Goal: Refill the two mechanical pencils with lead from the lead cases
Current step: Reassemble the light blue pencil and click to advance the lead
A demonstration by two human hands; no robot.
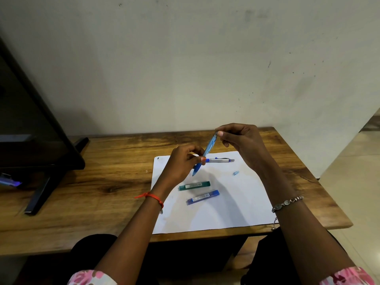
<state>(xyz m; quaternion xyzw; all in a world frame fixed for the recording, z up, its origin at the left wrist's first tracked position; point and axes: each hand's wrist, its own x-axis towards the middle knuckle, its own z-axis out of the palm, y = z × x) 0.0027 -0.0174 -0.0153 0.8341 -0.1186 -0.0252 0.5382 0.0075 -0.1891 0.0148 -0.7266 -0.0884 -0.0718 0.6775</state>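
Observation:
My left hand point(183, 161) grips a blue mechanical pencil point(208, 149) near its lower end, holding it tilted above the white paper point(236, 202), tip down. My right hand point(240, 140) pinches the pencil's top end. A second pencil, silver with a blue grip point(221, 160), lies flat on the paper behind the held one. A small light-blue cap point(235, 173) lies loose to the right. Two lead cases lie on the paper below my hands: a green case point(194, 185) and a blue case point(202, 197).
The paper lies on a wooden table point(102, 182) against a pale wall. A black monitor point(30, 120) with its stand point(41, 194) occupies the table's left part. The table's right edge drops to a tiled floor point(359, 182).

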